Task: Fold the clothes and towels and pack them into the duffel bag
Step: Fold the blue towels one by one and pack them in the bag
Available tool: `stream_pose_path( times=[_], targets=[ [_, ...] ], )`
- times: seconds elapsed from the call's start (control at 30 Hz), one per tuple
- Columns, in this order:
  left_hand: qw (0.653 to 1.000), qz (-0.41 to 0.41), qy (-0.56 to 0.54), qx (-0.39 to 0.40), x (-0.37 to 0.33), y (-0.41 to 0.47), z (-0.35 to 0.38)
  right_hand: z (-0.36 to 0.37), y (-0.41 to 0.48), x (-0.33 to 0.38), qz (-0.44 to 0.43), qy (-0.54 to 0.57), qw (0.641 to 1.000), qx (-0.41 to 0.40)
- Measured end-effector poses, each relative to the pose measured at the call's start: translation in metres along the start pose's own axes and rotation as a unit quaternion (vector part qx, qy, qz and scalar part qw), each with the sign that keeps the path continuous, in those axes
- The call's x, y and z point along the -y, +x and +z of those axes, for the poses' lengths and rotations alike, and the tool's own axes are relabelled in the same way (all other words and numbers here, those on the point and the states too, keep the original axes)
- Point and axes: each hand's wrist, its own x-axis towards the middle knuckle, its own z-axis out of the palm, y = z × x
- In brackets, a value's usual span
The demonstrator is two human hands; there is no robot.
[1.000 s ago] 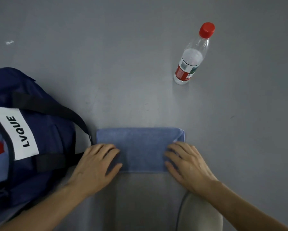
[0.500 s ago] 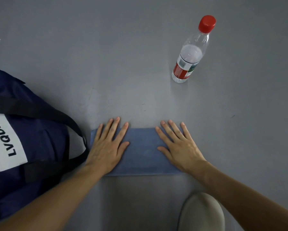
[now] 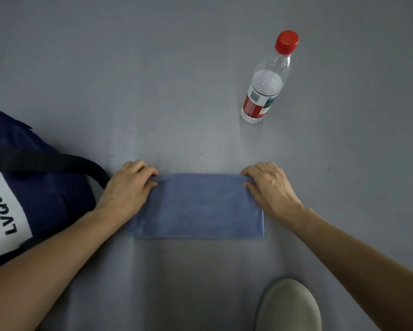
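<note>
- A blue towel (image 3: 195, 206) lies flat on the grey floor (image 3: 152, 68) in front of me, already folded down to a tidy rectangle with its long edges running left to right.
- The towel is not yet packed. The navy duffel bag (image 3: 45, 194) sits at my left, just beside the towel's left end, and its white LVQUE label (image 3: 7, 211) and black strap (image 3: 57, 161) face the camera.
- I cannot tell what the bag holds, because its opening is out of view, and no other clothes or towels show in the frame.
- By my reading, this towel needs at most one more fold before it goes into the bag, so the task looks part-way through at best.
- My left hand (image 3: 129, 187) grips the towel's far left corner. The fingers are curled over the edge and the wrist lies across the towel's left end.
- My right hand (image 3: 270, 187) does the same at the far right corner, knuckles raised and fingertips pinching the cloth.
- Both forearms reach in from the bottom corners of the frame, so the towel sits squarely between them.
- A water bottle (image 3: 265, 91) with a red cap stands upright well beyond the towel on the right, and the toe of a pale shoe (image 3: 289, 304) shows near my right arm.
</note>
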Motion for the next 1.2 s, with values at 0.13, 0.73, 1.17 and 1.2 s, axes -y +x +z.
stream_pose_path(
  times=[0.13,0.73,1.17,1.2],
  targets=[
    [0.99,0.013,0.013,-0.139,-0.014,0.004,-0.005,-0.021,-0.001,0.003,-0.031,0.006,0.99,-0.138],
    [0.994,-0.075,0.051,-0.057,-0.064,-0.097,0.03,0.024,-0.063,0.026,-0.248,-0.062,0.961,-0.104],
    [0.986,0.125,0.105,0.036,-0.036,0.034,0.051,0.067,-0.074,0.046,-0.16,-0.062,0.985,-0.021],
    [0.977,0.16,0.136,0.046,-0.029,0.047,0.045,0.07,-0.081,0.053,-0.166,-0.055,0.984,-0.026]
  ],
)
